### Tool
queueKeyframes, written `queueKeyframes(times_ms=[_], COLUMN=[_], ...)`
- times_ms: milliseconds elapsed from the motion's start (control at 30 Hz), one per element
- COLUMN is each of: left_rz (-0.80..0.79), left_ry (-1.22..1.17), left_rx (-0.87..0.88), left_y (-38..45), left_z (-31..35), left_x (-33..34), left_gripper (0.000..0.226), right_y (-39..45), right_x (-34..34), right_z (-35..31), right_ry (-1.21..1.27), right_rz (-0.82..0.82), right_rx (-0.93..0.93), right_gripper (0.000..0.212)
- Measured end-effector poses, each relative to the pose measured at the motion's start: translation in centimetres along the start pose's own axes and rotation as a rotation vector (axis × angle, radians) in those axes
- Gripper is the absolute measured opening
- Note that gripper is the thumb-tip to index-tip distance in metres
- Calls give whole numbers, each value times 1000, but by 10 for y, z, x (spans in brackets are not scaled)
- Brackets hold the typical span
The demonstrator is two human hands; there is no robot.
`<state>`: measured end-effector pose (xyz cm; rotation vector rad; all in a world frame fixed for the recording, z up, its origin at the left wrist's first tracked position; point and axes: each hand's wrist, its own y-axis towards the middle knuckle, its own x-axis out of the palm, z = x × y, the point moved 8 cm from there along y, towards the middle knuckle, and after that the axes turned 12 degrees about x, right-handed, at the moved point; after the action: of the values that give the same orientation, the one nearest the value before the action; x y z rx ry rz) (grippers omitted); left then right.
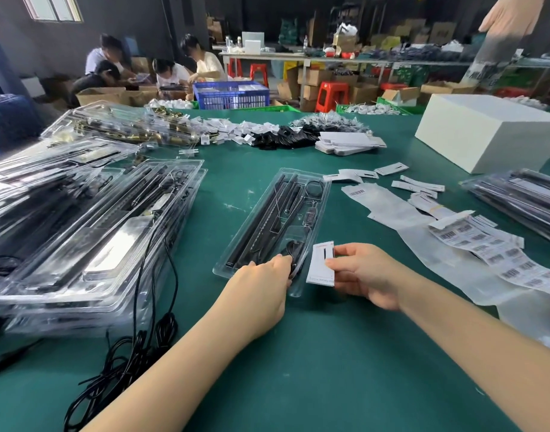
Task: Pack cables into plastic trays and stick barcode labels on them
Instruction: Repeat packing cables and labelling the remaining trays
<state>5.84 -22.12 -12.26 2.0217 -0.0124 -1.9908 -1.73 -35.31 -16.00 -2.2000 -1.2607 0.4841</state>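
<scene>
Clear plastic tray lying mid-worktop, its near end under the hands. Left hand pinching the black cable in the near compartment. Right hand gripping a white card, just right of the tray.

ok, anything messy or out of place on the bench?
Yes. Black cables spill out of the tray stack on the left and trail loose over the green table. On the right, the barcode label strip lies crumpled over its backing. The center tray looks tidy.
</scene>
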Motion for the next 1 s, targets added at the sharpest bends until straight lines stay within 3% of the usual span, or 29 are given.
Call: queueKeyframes(times_ms=[167, 433, 600, 733, 1000], left_rz=[4, -5, -11, -10, 4], left_ry=[13, 18, 39, 19, 37], left_rx=[-1, -13, -11, -19, 7], left_y=[-1, -1, -1, -2, -2], left_z=[1, 3, 4, 4, 4], left_x=[0, -1, -3, -3, -3], left_gripper=[28, 28, 33, 31, 28], right_y=[1, 6, 9, 17, 23], right_x=[-6, 0, 11, 14, 11], right_z=[-11, -7, -13, -15, -25], right_ry=[-3, -100, -126, -24, 63], right_rz=[146, 80, 2, -47, 10], right_rx=[-104, 52, 6, 56, 30], right_gripper=[18, 14, 14, 12, 26])
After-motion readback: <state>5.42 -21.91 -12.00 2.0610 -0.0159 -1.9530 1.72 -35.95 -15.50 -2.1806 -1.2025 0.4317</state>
